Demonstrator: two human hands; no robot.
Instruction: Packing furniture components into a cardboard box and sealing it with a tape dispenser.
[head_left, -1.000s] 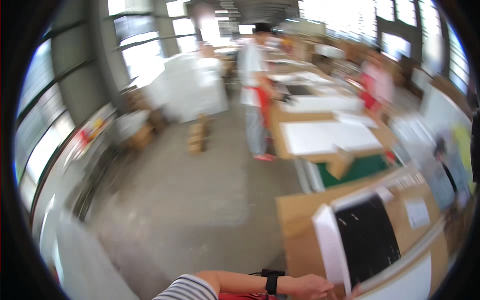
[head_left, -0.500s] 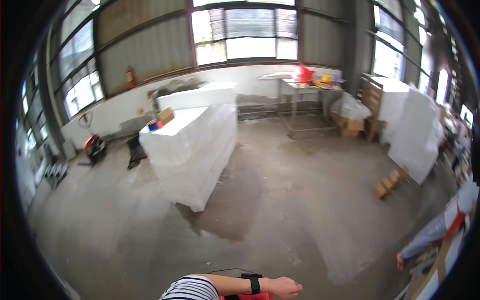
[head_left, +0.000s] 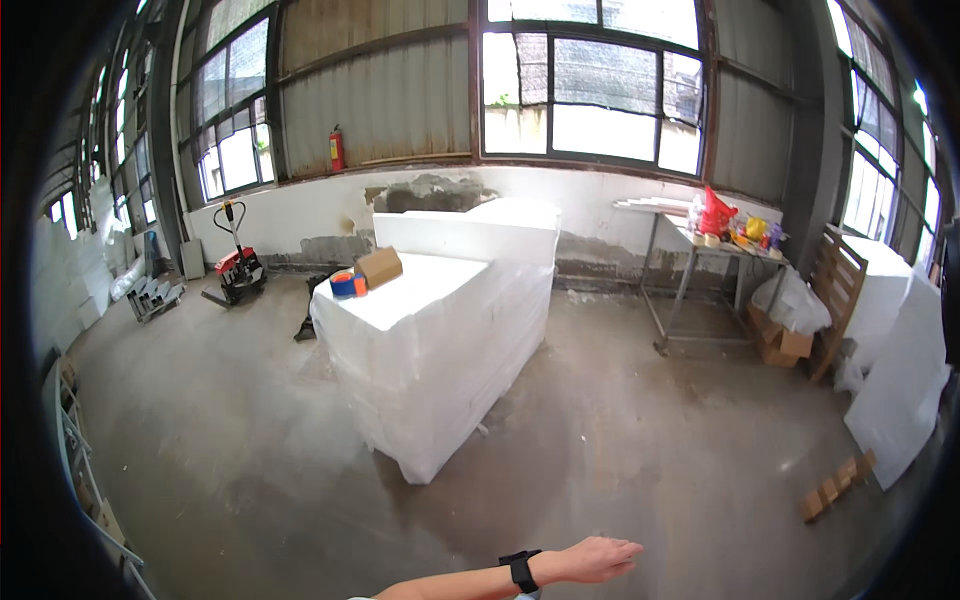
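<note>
My left hand (head_left: pixel 592 560) reaches across from the lower edge, its forearm bare and a black watch (head_left: pixel 519 571) on the wrist. The fingers point right, loosely stretched out, with nothing held. Beneath the hand is only the concrete floor (head_left: pixel 660 480), and it touches nothing. My right hand is out of view. Ahead stands a large block wrapped in white plastic film (head_left: pixel 430 380). On its top lie a blue and orange tape roll (head_left: pixel 346 285) and a small brown cardboard box (head_left: pixel 379 267).
A pallet jack (head_left: pixel 238 265) stands at the far left. Back right, a metal table (head_left: pixel 690 245) carries a red bag and other items, beside a cardboard box (head_left: pixel 778 340) and a wooden pallet (head_left: pixel 838 290). A brown slatted piece (head_left: pixel 836 488) lies at right. A fire extinguisher (head_left: pixel 337 148) is on the wall.
My view has turned left and the wrapped block looks nearer. The person at the right has left the picture. My left hand appears slightly farther right and higher, still empty.
</note>
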